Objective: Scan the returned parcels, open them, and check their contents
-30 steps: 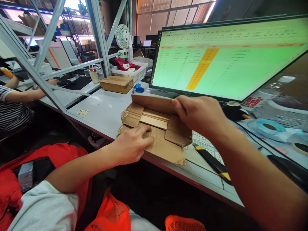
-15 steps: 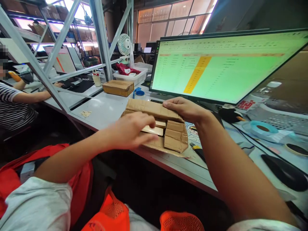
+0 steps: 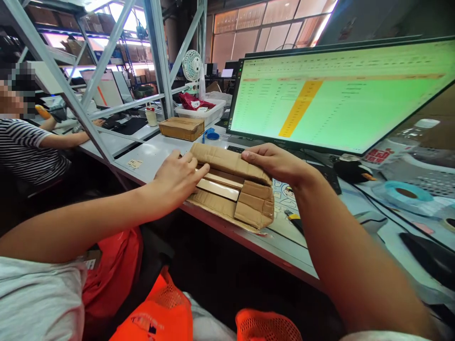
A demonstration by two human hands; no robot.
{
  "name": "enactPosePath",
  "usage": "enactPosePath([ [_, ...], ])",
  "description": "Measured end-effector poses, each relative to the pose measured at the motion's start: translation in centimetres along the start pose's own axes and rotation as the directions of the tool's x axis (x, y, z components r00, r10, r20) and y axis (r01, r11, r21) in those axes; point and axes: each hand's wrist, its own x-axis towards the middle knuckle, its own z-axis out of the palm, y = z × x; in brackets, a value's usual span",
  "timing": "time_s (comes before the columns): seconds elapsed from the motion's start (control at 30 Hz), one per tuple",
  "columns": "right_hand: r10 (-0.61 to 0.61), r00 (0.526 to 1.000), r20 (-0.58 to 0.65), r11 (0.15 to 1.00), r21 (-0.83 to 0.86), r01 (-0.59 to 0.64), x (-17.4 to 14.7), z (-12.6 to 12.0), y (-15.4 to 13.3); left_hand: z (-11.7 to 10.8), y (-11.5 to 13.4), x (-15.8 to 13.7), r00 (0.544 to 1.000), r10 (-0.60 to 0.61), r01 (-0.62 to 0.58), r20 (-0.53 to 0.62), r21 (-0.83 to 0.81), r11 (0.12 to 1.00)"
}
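Observation:
An opened brown cardboard box (image 3: 256, 208) lies tilted at the desk's front edge, its flaps folded back. Flat pale pieces (image 3: 222, 188) show inside it; what they are I cannot make out. My right hand (image 3: 272, 160) is closed on the far flap, thumb on top. At the box's left end, my left hand (image 3: 177, 182) grips the cardboard with bent fingers, the index finger reaching over the opening. That hand hides the left end of the box.
Behind the box stands a monitor (image 3: 337, 99) showing a spreadsheet. A closed carton (image 3: 182, 128), blue tape (image 3: 212, 135) and a white basket (image 3: 202, 111) sit farther back. A cutter (image 3: 295, 219) lies right of the box. A co-worker in a striped shirt (image 3: 31, 147) sits at left.
My left hand has moved left from over the box's opening to its left end and taken hold there, uncovering the pale pieces. My right hand keeps its grip on the far flap.

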Motion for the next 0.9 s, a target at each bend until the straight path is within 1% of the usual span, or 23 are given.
enactPosePath([
  [0.03, -0.008, 1.000, -0.001, 1.000, -0.008, 0.008, 0.0, 0.1, -0.1, 0.1, 0.2, 0.1, 1.000, 0.006, -0.006, 0.003, 0.041, 0.999],
  [0.1, -0.026, 1.000, -0.004, 0.999, -0.021, 0.026, -0.3, 0.5, -0.5, 0.4, 0.7, 0.6, 0.996, 0.088, -0.087, -0.008, 0.090, 0.992],
  [0.17, -0.050, 0.999, -0.009, 0.998, -0.029, 0.050, -0.6, 0.9, -0.8, 0.9, 1.0, 1.2, 0.979, 0.205, -0.202, -0.023, 0.075, 0.976],
  [0.2, -0.059, 0.998, -0.021, 0.998, -0.032, 0.058, -0.8, 1.1, -0.9, 1.2, 1.0, 1.6, 0.969, 0.246, -0.245, -0.030, 0.051, 0.968],
  [0.23, -0.064, 0.997, -0.038, 0.997, -0.033, 0.063, -0.9, 1.2, -0.8, 1.5, 0.9, 2.0, 0.964, 0.264, -0.263, -0.032, 0.024, 0.964],
  [0.33, -0.061, 0.994, -0.092, 0.998, -0.012, 0.060, -0.6, 0.9, -0.2, 2.0, 0.5, 3.2, 0.973, 0.232, -0.231, 0.004, -0.067, 0.971],
  [0.43, -0.053, 0.992, -0.116, 0.998, 0.021, 0.056, 0.0, 0.3, 0.7, 1.9, -0.1, 4.4, 0.978, 0.201, -0.194, 0.047, -0.132, 0.972],
  [0.47, -0.059, 0.988, -0.146, 0.998, -0.004, 0.059, 0.1, 0.2, 0.8, 1.7, -0.3, 4.9, 0.977, 0.207, -0.198, 0.051, -0.142, 0.970],
  [0.5, -0.083, 0.972, -0.220, 0.995, -0.066, 0.070, 0.0, 0.3, 0.7, 1.4, -0.4, 5.4, 0.974, 0.219, -0.210, 0.055, -0.146, 0.967],
  [0.53, -0.139, 0.930, -0.340, 0.983, -0.164, 0.087, -0.3, 0.5, 0.4, 1.2, -0.6, 5.9, 0.970, 0.236, -0.224, 0.066, -0.147, 0.963],
  [0.57, -0.233, 0.850, -0.473, 0.952, -0.291, 0.098, -0.8, 0.9, -0.2, 0.9, -0.7, 6.4, 0.965, 0.247, -0.233, 0.086, -0.146, 0.961],
  [0.6, -0.352, 0.739, -0.574, 0.899, -0.427, 0.096, -1.5, 1.5, -0.8, 0.7, -0.8, 6.9, 0.962, 0.252, -0.235, 0.108, -0.145, 0.961],
  [0.63, -0.481, 0.630, -0.609, 0.826, -0.555, 0.094, -2.3, 2.3, -1.5, 0.5, -0.8, 7.5, 0.959, 0.253, -0.234, 0.128, -0.147, 0.961],
  [0.67, -0.596, 0.569, -0.567, 0.739, -0.664, 0.112, -3.3, 3.1, -2.1, 0.4, -0.9, 8.0, 0.956, 0.255, -0.233, 0.147, -0.154, 0.960],
  [0.7, -0.681, 0.573, -0.457, 0.641, -0.750, 0.163, -4.2, 3.9, -2.6, 0.3, -0.9, 8.4, 0.951, 0.264, -0.238, 0.161, -0.163, 0.957],
  [0.73, -0.723, 0.621, -0.302, 0.543, -0.805, 0.240, -5.1, 4.5, -2.8, 0.2, -0.8, 8.8, 0.947, 0.275, -0.247, 0.167, -0.172, 0.954],
  [0.77, -0.721, 0.679, -0.139, 0.461, -0.828, 0.319, -5.8, 5.1, -2.8, 0.1, -0.8, 9.2, 0.943, 0.289, -0.258, 0.168, -0.181, 0.949],
  [0.8, -0.686, 0.728, 0.004, 0.404, -0.830, 0.385, -6.3, 5.4, -2.6, 0.0, -0.7, 9.5, 0.939, 0.299, -0.267, 0.170, -0.186, 0.946],
  [0.83, -0.627, 0.771, 0.110, 0.377, -0.824, 0.424, -6.6, 5.6, -2.3, -0.1, -0.6, 9.8, 0.937, 0.302, -0.270, 0.176, -0.187, 0.945],
  [0.87, -0.565, 0.807, 0.174, 0.371, -0.819, 0.437, -6.9, 5.7, -1.8, -0.3, -0.5, 10.0, 0.936, 0.300, -0.266, 0.185, -0.186, 0.946],
  [0.9, -0.518, 0.830, 0.205, 0.376, -0.817, 0.437, -7.0, 5.6, -1.4, -0.6, -0.4, 10.2, 0.935, 0.295, -0.260, 0.197, -0.185, 0.948],
])
